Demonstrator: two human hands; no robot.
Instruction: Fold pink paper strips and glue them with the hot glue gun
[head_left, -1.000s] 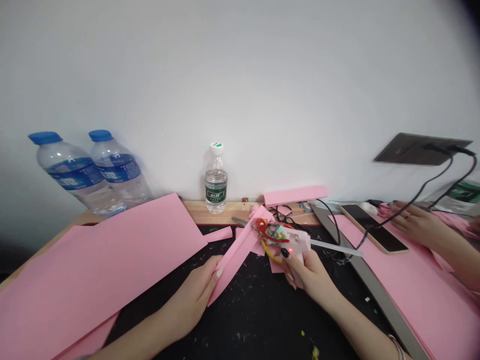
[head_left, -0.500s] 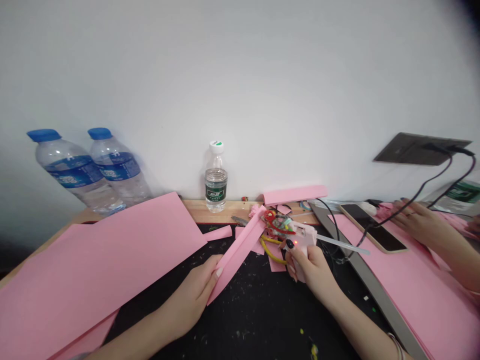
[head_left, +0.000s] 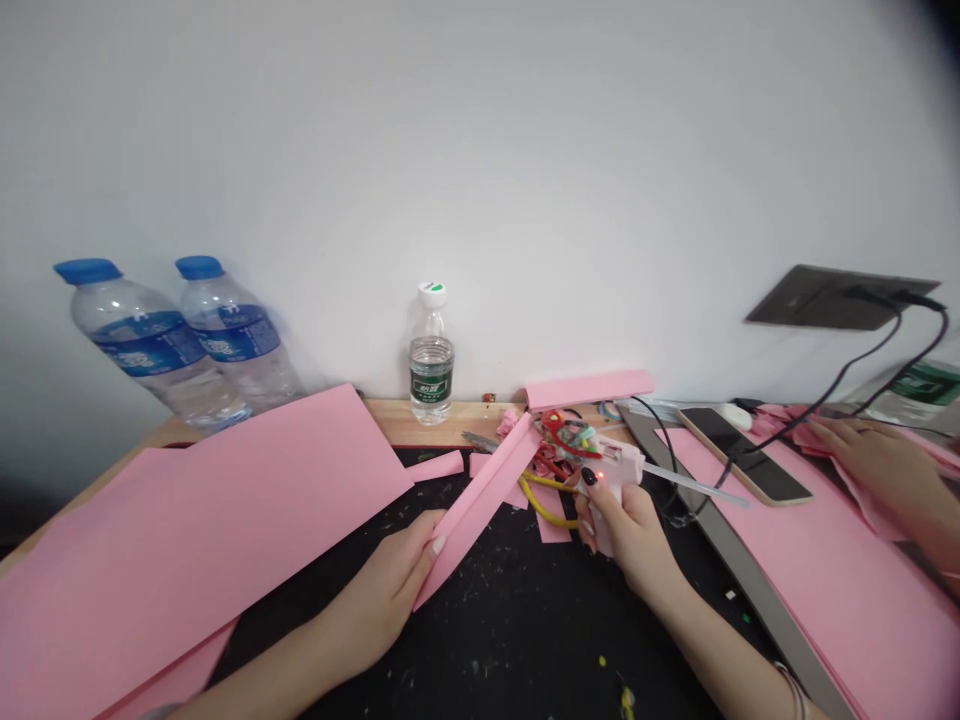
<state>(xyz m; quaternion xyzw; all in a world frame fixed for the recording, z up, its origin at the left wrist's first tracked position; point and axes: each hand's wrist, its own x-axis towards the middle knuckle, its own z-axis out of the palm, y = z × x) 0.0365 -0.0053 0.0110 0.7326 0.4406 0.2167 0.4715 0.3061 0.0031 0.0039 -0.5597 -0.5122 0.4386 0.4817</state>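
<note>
My left hand point(head_left: 401, 575) is closed on a folded pink paper strip point(head_left: 487, 500), its thumb lying on top. The strip slants up to the right over the black mat point(head_left: 480, 640). My right hand point(head_left: 622, 520) grips the handle of a pale pink glue gun point(head_left: 619, 462) with a red light lit. A clear glue stick point(head_left: 697, 484) juts from the gun's rear. The gun's front points left, beside a tangle of red, green and yellow bits point(head_left: 570, 436), which hides its tip. Yellow cord point(head_left: 544, 508) loops below the tangle.
Large pink sheets point(head_left: 225, 530) cover the left. Two blue-capped bottles point(head_left: 154, 340) and a small bottle point(head_left: 431, 365) stand by the wall. At right are a phone point(head_left: 742, 455), black cables point(head_left: 832, 375), more pink paper point(head_left: 832, 580) and another person's hand point(head_left: 885, 470).
My right hand and the glue gun have shifted slightly right and up, away from the strip's upper end. My left hand has barely moved. The other person's hand moved right.
</note>
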